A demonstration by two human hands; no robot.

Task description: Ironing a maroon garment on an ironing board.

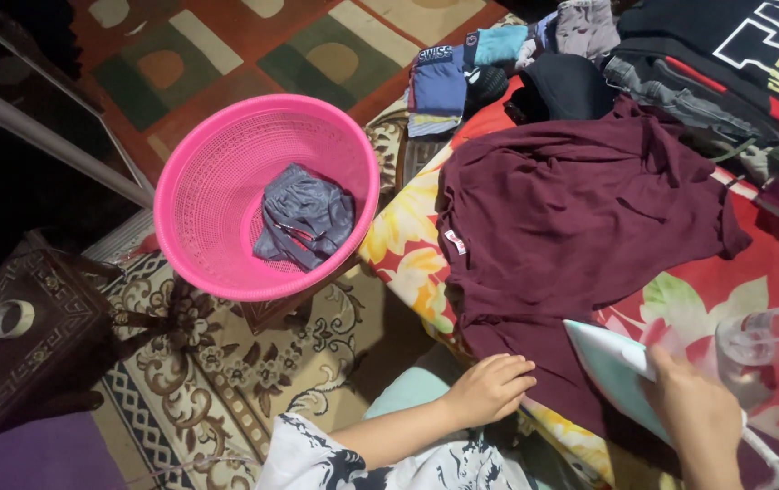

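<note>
The maroon T-shirt lies spread flat on the floral bedcover, hem toward the person. It looks light, soft and limp, so it would sag if lifted by one point; the hem corners or shoulders seem the surest places to take hold. The left hand rests palm-down on the lower hem, fingers loosely curled, gripping nothing. The right hand reaches in from below, closed on what appears to be a pale green flat iron. A pink basket holding a grey garment stands well apart, to the left.
</note>
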